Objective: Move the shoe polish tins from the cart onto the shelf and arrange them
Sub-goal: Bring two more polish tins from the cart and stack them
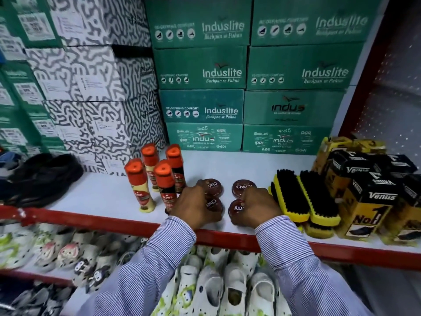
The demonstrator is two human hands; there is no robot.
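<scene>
Several round dark-red shoe polish tins labelled Cherry lie flat on the white shelf (pixel 239 165) near its front edge, in two columns. The back left tin (pixel 213 185) and back right tin (pixel 242 187) show their lids. My left hand (pixel 196 207) rests over the front left tin (pixel 214 205), fingers curled on it. My right hand (pixel 257 207) covers part of the front right tin (pixel 235 209), fingers bent on its edge. Whether more tins lie under the hands is hidden. The cart is out of view.
Several orange-capped polish bottles (pixel 164 185) stand just left of the tins. Black-bristled yellow brushes (pixel 303 197) and yellow-black Venus boxes (pixel 369 201) crowd the right. Green shoe boxes (pixel 205 136) stack behind. Black shoes (pixel 45 176) sit far left. White clogs (pixel 218 288) fill the lower shelf.
</scene>
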